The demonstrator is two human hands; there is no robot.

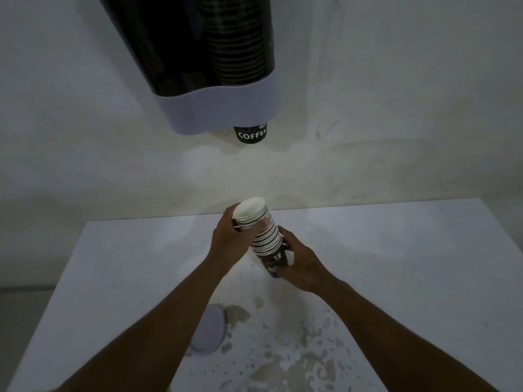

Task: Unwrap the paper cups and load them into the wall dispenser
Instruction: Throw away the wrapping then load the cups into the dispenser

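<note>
Fingers of my left hand [230,236] curl round the upper, open-mouthed end of the stack of paper cups [263,236], while my right hand [300,264] grips its dark printed bottom end, so the tilted stack spans between both hands above the white table [410,264]. Up beyond my fingertips the wall dispenser [215,80] hangs with a cup [250,134] poking from its base, and near my left forearm a round lid [208,329] lies on the table.

A plain break-room corner: a wall cup dispenser [215,66] above a worn white table [396,264].
</note>
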